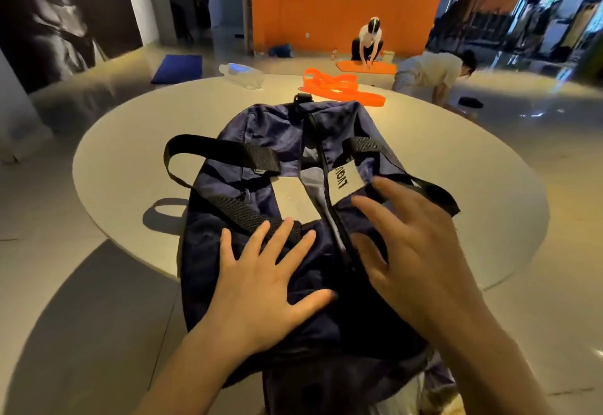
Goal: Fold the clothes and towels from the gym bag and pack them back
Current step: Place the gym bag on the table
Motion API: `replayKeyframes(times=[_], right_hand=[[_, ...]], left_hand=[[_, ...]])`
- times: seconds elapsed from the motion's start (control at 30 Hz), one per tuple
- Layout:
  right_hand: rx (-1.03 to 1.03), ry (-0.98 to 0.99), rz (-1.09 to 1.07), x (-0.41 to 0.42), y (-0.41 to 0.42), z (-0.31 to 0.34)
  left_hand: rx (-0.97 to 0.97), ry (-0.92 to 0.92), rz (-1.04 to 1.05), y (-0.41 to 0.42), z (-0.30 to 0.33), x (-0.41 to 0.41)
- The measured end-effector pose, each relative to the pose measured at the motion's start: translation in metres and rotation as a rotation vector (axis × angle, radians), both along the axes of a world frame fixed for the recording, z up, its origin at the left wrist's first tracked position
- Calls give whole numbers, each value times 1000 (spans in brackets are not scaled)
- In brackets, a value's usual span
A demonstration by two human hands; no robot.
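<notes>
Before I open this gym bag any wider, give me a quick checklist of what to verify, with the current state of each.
1. Gym bag on the table: ok, though its near end overhangs the edge.
2. Left hand steadying the bag: ok, flat on the fabric.
3. Right hand free: ok, fingers spread, holding nothing.
4. Zipper open: ok, gap with pale lining shows.
5. Clothes and towels inside: cannot tell.
6. Folding space: ok, orange strap and plastic bag lie at the far side.
</notes>
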State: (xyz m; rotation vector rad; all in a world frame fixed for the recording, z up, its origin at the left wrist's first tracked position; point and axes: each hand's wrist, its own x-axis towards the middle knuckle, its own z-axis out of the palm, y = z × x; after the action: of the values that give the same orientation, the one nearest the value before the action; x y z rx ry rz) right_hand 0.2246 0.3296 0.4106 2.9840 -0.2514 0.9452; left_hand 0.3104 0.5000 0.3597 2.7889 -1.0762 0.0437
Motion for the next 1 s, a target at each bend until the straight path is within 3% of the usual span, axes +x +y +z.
replayKeyframes(times=[0.1,0.2,0.43,0.5,0.83,1.0], right_hand=[[-72,405,32,33,-14,4],[73,675,-146,27,-40,-21],[436,680,-159,10,-55,-42],[440,660,-158,19,-52,-45],[447,670,-44,124,-4,-48],[467,651,13,191,17,-48]], left_hand=[[-3,23,11,1,2,-2],[-27,59,28,6,3,-3],[-69,130,-17,4,-1,2],[-119,90,-4,5,-2,9],[-6,183,81,55,9,99],[-106,198,292,70,42,130]])
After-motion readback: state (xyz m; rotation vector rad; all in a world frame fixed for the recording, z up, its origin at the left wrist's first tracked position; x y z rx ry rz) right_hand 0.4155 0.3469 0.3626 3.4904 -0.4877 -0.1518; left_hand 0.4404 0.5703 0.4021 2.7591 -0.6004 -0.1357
